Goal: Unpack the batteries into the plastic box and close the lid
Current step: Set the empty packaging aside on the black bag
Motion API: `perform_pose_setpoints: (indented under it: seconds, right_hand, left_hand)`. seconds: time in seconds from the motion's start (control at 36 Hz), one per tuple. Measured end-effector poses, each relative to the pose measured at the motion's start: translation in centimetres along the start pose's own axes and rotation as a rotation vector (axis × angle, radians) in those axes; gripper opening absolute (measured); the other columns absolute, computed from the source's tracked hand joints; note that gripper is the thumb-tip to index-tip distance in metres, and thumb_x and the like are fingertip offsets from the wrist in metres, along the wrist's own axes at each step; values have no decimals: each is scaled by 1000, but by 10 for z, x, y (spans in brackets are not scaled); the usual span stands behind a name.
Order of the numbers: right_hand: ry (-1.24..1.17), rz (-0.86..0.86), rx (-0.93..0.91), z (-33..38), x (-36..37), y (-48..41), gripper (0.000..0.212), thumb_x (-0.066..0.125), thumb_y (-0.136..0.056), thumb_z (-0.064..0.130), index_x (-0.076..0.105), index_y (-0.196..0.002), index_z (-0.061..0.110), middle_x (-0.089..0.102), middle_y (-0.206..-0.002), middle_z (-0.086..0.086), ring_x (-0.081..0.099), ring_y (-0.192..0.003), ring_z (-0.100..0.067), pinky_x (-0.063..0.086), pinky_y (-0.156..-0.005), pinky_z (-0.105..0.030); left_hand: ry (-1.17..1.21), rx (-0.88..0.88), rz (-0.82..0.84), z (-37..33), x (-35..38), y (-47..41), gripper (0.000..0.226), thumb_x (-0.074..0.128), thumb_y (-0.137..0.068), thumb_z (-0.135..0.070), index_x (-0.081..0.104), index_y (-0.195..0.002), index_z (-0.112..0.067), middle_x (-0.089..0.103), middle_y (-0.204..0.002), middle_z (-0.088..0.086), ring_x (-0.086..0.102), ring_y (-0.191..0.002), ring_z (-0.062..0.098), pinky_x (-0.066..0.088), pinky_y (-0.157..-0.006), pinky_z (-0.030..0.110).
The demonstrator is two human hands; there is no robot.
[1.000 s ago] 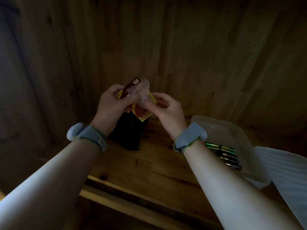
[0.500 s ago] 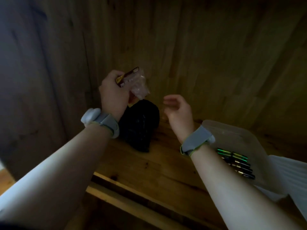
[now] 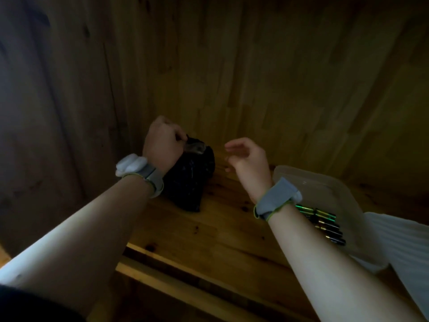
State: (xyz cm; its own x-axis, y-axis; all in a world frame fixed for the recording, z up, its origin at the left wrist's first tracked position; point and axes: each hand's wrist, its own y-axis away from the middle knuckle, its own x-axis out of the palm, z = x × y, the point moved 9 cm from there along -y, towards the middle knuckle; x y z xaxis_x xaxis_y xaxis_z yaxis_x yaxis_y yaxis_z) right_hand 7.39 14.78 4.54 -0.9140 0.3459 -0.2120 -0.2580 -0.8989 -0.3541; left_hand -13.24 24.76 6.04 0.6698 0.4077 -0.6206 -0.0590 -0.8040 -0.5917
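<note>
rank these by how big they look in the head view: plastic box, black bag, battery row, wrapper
1. plastic box
2. black bag
3. battery row, partly behind right arm
4. wrapper, mostly hidden by left hand

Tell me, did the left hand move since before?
Yes. The left hand has come down with the wrapper to the top of the black bag; earlier it held the wrapper above that bag.
</note>
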Motion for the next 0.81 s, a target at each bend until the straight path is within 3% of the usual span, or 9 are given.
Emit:
perform_pose_setpoints:
  seconds: [0.14, 0.31, 0.44, 0.53, 0.61, 0.69, 0.81]
  right_hand:
    - [16, 39, 57, -9, 1, 3, 26, 56, -89, -4, 70, -99, 15, 67, -106, -5, 66, -99, -22, 63, -73, -38]
    - [151, 111, 115, -23, -4, 9, 27, 56, -88, -1, 68, -98, 22, 68, -102, -1, 65, -97, -19, 61, -81, -45]
    - [257, 61, 134, -32, -27, 11, 25, 58, -82, 8, 63, -92, 30, 69, -95, 1, 66, -93, -19, 57, -86, -53]
    - [303, 20, 153, -36, -49, 13, 23, 54, -83, 10, 60, -94, 29, 67, -94, 1, 65, -90, -22, 57, -83, -48]
    - [335, -15, 160, -39, -68, 17, 23, 52, -88, 9, 57, -104, 24, 63, -94, 2, 63, -86, -20, 50, -69, -34]
    - [381, -48, 184, -41, -91, 25, 25, 51, -91, 9, 56, -111, 21, 62, -92, 3, 61, -79, -17, 50, -68, -35]
    - [414, -75, 193, -45, -116, 32, 25, 53, -90, 7, 57, -110, 21, 62, -95, 4, 60, -81, -12, 48, -64, -31]
  left_hand:
    - [39, 41, 31, -27, -5, 10, 26, 59, -88, -8, 72, -76, -27, 58, -99, 3, 56, -101, 25, 50, -89, 44]
    - [121, 117, 195, -76, 16, 30, 27, 54, -94, -5, 75, -86, -21, 61, -109, -1, 56, -102, 15, 51, -93, 35]
    - [237, 106, 350, -110, 45, 48, 24, 55, -96, -10, 74, -96, -26, 64, -106, -6, 63, -91, 12, 57, -81, 32]
    - [364, 31, 400, -123, 65, 56, 26, 54, -97, -10, 73, -95, -27, 70, -100, -7, 65, -89, 12, 58, -78, 31]
    - [470, -64, 420, -129, 83, 63, 22, 53, -98, -12, 70, -100, -25, 69, -99, -4, 66, -83, 16, 57, -70, 33]
    - [513, -118, 461, -138, 104, 70, 20, 53, -97, -11, 67, -105, -22, 68, -101, -2, 62, -78, 14, 47, -61, 26]
    - [514, -116, 468, -154, 120, 77, 20, 55, -94, -12, 69, -105, -22, 70, -96, -1, 62, -77, 14, 45, -63, 23]
